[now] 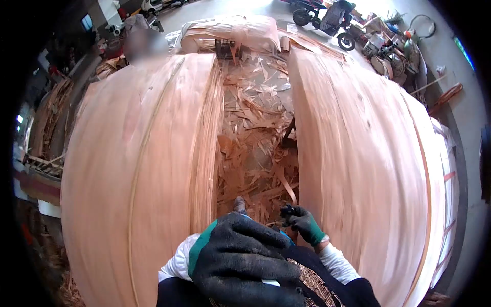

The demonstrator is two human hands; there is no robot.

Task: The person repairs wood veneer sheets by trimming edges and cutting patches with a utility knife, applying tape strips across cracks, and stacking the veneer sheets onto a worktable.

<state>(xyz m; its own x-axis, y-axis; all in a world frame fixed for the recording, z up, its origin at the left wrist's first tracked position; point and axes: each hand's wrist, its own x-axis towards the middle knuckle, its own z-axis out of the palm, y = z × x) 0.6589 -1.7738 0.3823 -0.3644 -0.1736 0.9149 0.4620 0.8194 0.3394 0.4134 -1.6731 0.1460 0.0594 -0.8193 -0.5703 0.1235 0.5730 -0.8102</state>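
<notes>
My left hand (245,258), in a black work glove with a green edge, is raised close to the camera and covers much of my front. Its fingers stretch to the right, with the thumb pointing forward, and nothing shows in its grasp. Lower and farther off, my right hand (303,223) wears a green and black glove. Its fingers are curled together beside the right stack of wood veneer sheets (368,169); what they hold, if anything, I cannot make out. A left stack of veneer sheets (138,169) lies beyond my left arm.
Torn veneer scraps (255,117) litter the floor between the stacks. A veneer-covered bundle (230,30) lies at the far end. Behind stand a parked motorbike (327,20) and a pile of mixed goods (391,48). More veneer (48,123) is at the left.
</notes>
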